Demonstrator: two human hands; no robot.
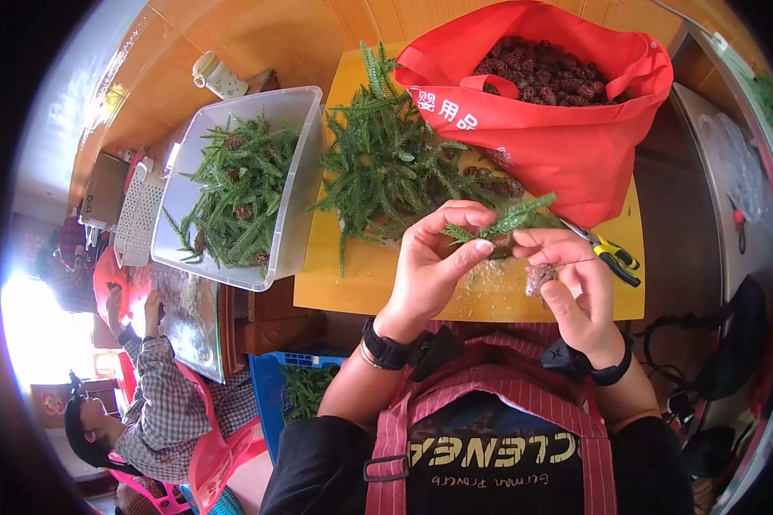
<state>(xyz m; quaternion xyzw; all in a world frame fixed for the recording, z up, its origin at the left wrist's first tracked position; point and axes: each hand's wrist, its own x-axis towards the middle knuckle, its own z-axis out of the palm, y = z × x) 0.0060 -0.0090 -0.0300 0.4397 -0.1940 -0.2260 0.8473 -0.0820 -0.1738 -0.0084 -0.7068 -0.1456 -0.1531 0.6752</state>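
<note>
Above the near edge of the yellow tabletop [343,296], my left hand [434,270] pinches a green artificial pine sprig [517,216] between thumb and fingertips. My right hand [584,296] is curled around a small brown pine cone [538,280], and its upper fingers reach toward the sprig's stem. Whether those fingers touch the stem is hard to make out. Just beyond both hands lies a heap of green pine sprigs [386,163]. Yellow-and-black pliers [616,259] rest beside my right hand. Whitish crumbs are scattered on the tabletop below my fingers.
A red cloth bag [575,163] full of pine cones [545,73] stands at the far right. At left is a clear plastic bin [294,202] holding sprigs with cones. A blue crate [269,390] sits below it. Another person [159,403] works at far left.
</note>
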